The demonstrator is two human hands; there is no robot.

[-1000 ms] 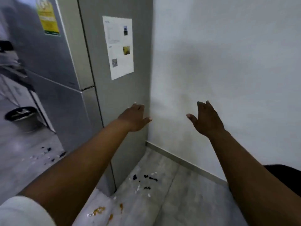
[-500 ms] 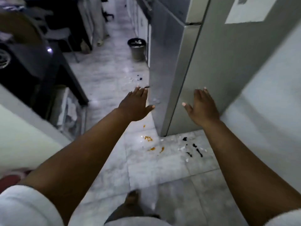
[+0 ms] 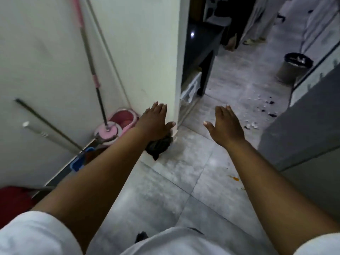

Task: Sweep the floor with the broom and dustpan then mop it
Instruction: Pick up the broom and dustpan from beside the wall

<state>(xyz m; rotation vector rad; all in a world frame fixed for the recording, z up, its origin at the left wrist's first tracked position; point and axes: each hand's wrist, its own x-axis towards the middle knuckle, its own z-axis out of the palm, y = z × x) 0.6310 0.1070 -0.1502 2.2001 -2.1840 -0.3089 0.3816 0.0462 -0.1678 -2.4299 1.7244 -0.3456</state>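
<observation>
left hand (image 3: 156, 122) and right hand (image 3: 227, 124) hanging flat, empty, outstretched | likely reaching toward spin mop (image 3: 92, 74) leaning on wall (image 3: 46, 52) | debris (image 3: 265, 115) lying unswept

Glossy grey stone-look floor tiles (image 3: 165, 181); matt painted wall (image 3: 46, 52); metal mop handle (image 3: 90, 57); pink plastic bucket (image 3: 123, 120)

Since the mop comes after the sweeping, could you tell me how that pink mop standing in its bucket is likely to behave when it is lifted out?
The pink mop has a long thin pole leaning on the wall, so it will probably feel top-heavy and swing. Its round head sits in the pink bucket and may snag or tip it. Whether the bucket holds water cannot be seen.
</observation>
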